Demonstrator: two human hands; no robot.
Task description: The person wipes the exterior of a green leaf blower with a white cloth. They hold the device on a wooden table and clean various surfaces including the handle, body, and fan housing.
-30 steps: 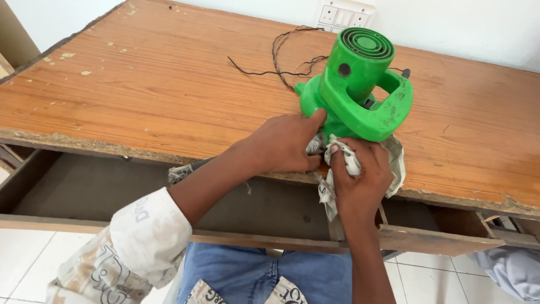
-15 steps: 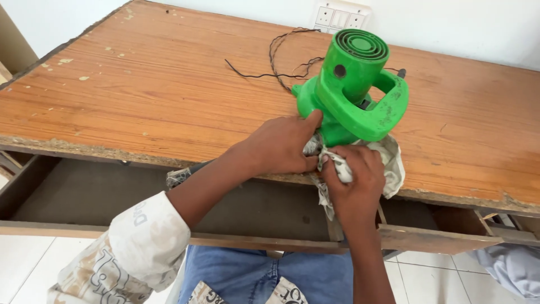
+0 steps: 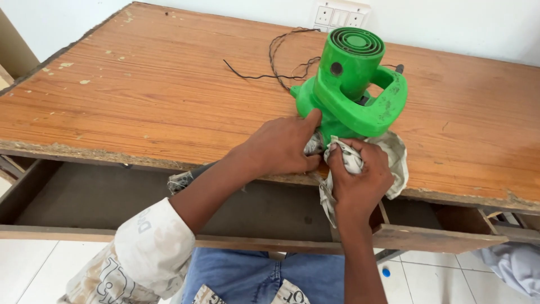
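Note:
A bright green electric blower with a round ribbed top and a loop handle stands near the front edge of a worn wooden table. My left hand presses against its lower left side, thumb up on the green body. My right hand is closed on a crumpled grey-white cloth pushed against the blower's base; the cloth hangs down over the table edge. A thin dark cord trails from the blower across the tabletop.
A white wall socket panel sits behind the table. Below the chipped front edge is an open drawer with a wooden front rail. Tiled floor shows beneath, with a pale cloth at the lower right.
The view has shifted slightly. Both hands stay at the blower's base, with my right hand working the cloth a little against it.

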